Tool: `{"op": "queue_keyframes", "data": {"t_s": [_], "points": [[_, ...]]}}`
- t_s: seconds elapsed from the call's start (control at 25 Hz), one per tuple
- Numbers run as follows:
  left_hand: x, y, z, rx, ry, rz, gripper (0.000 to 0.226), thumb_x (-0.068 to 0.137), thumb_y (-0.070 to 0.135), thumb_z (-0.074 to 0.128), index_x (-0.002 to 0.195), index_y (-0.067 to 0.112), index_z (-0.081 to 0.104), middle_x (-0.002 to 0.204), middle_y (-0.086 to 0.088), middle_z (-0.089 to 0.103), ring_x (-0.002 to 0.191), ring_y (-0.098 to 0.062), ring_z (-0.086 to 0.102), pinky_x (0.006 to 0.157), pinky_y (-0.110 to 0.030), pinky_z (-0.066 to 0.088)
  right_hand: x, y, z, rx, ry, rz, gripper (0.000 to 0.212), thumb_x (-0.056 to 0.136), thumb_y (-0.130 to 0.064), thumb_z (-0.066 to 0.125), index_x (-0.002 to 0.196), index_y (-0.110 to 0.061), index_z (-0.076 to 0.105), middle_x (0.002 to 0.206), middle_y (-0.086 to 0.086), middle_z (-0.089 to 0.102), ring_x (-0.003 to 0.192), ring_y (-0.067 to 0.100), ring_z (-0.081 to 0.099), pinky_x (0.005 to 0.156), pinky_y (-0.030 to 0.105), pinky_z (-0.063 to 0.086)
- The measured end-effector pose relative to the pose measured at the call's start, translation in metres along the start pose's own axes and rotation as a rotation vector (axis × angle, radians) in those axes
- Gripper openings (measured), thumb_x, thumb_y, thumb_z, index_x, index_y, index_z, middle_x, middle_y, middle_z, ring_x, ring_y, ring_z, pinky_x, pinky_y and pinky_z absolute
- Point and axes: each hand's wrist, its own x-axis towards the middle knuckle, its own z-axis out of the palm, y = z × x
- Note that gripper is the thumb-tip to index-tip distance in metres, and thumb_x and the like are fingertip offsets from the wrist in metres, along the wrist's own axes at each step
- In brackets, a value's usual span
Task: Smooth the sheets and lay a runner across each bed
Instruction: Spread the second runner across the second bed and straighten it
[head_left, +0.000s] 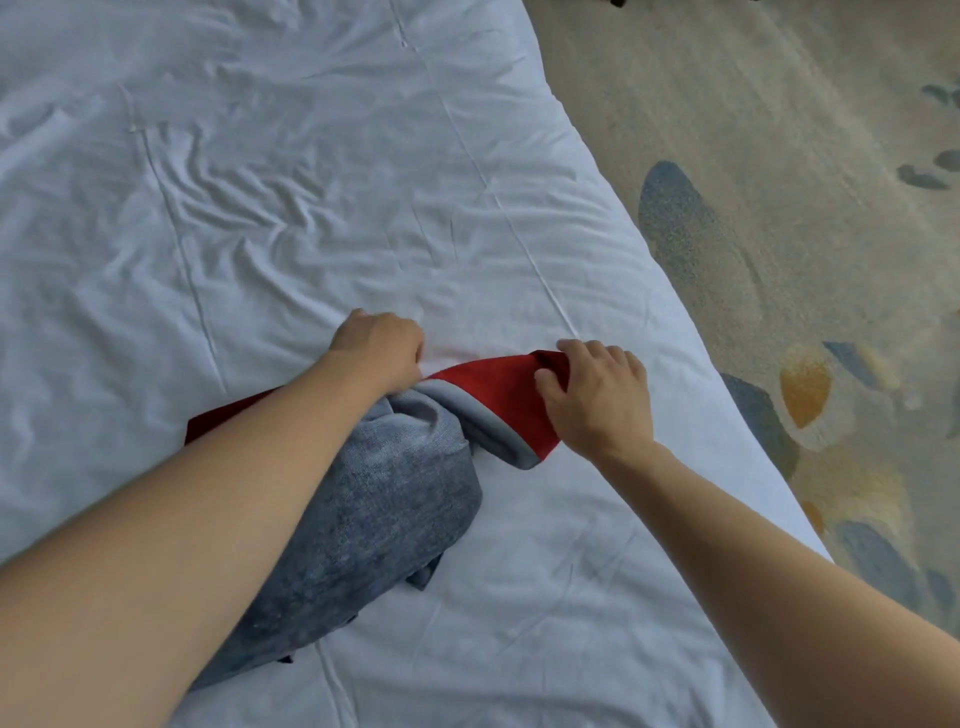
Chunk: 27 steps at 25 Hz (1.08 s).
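Two bare forearms are reaching in from the bottom edge, cut off before the elbows, the left one crossing over the runner (363, 514) and hiding a good part of it. The runner is lying bunched on the white sheet (260, 182) at about 6 o'clock from the middle of the view, grey on one face and red on the other, with a red strip peeking out at 9 o'clock from under the left forearm. The left hand (382, 345) is curling down at the runner's far end; its fingertips are tucked out of sight, so whether they are pinching cloth is impossible to tell. The right hand (597, 400) is pinching the red corner, thumb underneath and fingers folded over. The sheet is lying wrinkled toward 10 o'clock. A patterned carpet (779, 156) is filling the 3 o'clock side.
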Motion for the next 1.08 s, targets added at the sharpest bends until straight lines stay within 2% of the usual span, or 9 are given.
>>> {"op": "queue_keyframes", "data": {"t_s": [0.16, 0.36, 0.48, 0.56, 0.72, 0.8, 0.88, 0.96, 1.08], "points": [[0.002, 0.026, 0.015, -0.136, -0.103, 0.23, 0.023, 0.085, 0.038, 0.063, 0.107, 0.031, 0.066, 0.11, 0.008, 0.069, 0.101, -0.018, 0.062, 0.092, -0.034, 0.041, 0.013, -0.015, 0.009, -0.254, -0.137, -0.115, 0.026, 0.09, -0.026, 0.049, 0.111, -0.015, 0.06, 0.106, 0.004, 0.064, 0.113, 0.029, 0.053, 0.119, 0.05, 0.018], [0.002, 0.051, 0.009, -0.573, -0.426, 0.283, 0.014, 0.074, 0.031, 0.073, 0.088, 0.034, 0.07, 0.08, 0.014, 0.072, 0.079, -0.014, 0.068, 0.076, -0.032, 0.054, 0.008, 0.001, -0.002, -0.236, 0.007, -0.173, 0.026, 0.086, -0.008, 0.045, 0.097, -0.018, 0.067, 0.093, 0.001, 0.065, 0.1, 0.027, 0.054, 0.119, 0.048, 0.018], [-0.008, 0.078, 0.013, -0.64, -0.447, 0.309, 0.011, 0.073, 0.03, 0.073, 0.073, 0.025, 0.062, 0.066, 0.009, 0.065, 0.062, -0.013, 0.061, 0.065, -0.032, 0.05, -0.012, 0.023, -0.013, -0.253, 0.024, -0.162, 0.024, 0.087, -0.009, 0.047, 0.093, -0.019, 0.068, 0.089, 0.0, 0.065, 0.096, 0.026, 0.054, 0.12, 0.048, 0.017], [-0.008, 0.104, 0.005, -0.571, -0.36, 0.327, 0.012, 0.076, 0.028, 0.069, 0.075, 0.024, 0.058, 0.073, 0.007, 0.064, 0.07, -0.015, 0.061, 0.067, -0.034, 0.049, -0.028, 0.045, -0.022, -0.282, 0.003, -0.088, 0.025, 0.086, -0.009, 0.045, 0.093, -0.019, 0.067, 0.089, 0.0, 0.064, 0.098, 0.026, 0.054, 0.12, 0.047, 0.016], [-0.009, 0.193, -0.03, -0.25, 0.304, 0.419, 0.015, 0.079, 0.015, 0.057, 0.086, 0.026, 0.048, 0.076, 0.001, 0.057, 0.079, -0.029, 0.056, 0.072, -0.036, 0.039, -0.053, 0.102, -0.054, -0.298, 0.059, 0.122, 0.014, 0.082, -0.011, 0.051, 0.085, -0.018, 0.062, 0.089, 0.003, 0.065, 0.094, 0.027, 0.057, 0.109, 0.044, 0.03], [-0.024, 0.251, -0.03, -0.208, 0.429, 0.529, 0.015, 0.079, 0.017, 0.056, 0.092, 0.023, 0.054, 0.084, -0.008, 0.064, 0.084, -0.032, 0.058, 0.078, -0.039, 0.038, -0.069, 0.141, -0.07, -0.314, 0.03, 0.229, 0.004, 0.082, -0.016, 0.054, 0.08, -0.018, 0.056, 0.089, 0.005, 0.064, 0.095, 0.029, 0.057, 0.106, 0.046, 0.03], [-0.042, 0.29, -0.011, -0.181, 0.2, 0.669, 0.014, 0.088, 0.031, 0.052, 0.098, 0.022, 0.056, 0.097, -0.009, 0.067, 0.091, -0.031, 0.059, 0.083, -0.039, 0.037, -0.089, 0.177, -0.08, -0.332, -0.088, 0.336, 0.002, 0.082, -0.018, 0.054, 0.082, -0.019, 0.055, 0.092, 0.005, 0.061, 0.101, 0.029, 0.055, 0.112, 0.052, 0.027], [-0.044, 0.289, 0.0, -0.257, -0.098, 0.594, 0.021, 0.095, 0.027, 0.044, 0.108, 0.022, 0.06, 0.113, -0.012, 0.067, 0.101, -0.032, 0.06, 0.088, -0.039, 0.043, -0.107, 0.194, -0.076, -0.332, -0.222, 0.36, 0.012, 0.079, -0.018, 0.055, 0.09, -0.02, 0.057, 0.095, 0.004, 0.059, 0.105, 0.028, 0.054, 0.114, 0.056, 0.023], [-0.019, 0.25, -0.012, -0.307, -0.036, 0.377, 0.032, 0.088, 0.008, 0.047, 0.105, 0.024, 0.069, 0.117, -0.011, 0.067, 0.105, -0.03, 0.062, 0.092, -0.037, 0.051, -0.112, 0.182, -0.054, -0.244, -0.214, 0.262, 0.022, 0.072, -0.02, 0.052, 0.093, -0.019, 0.053, 0.096, 0.003, 0.06, 0.102, 0.028, 0.057, 0.11, 0.052, 0.028]]}}
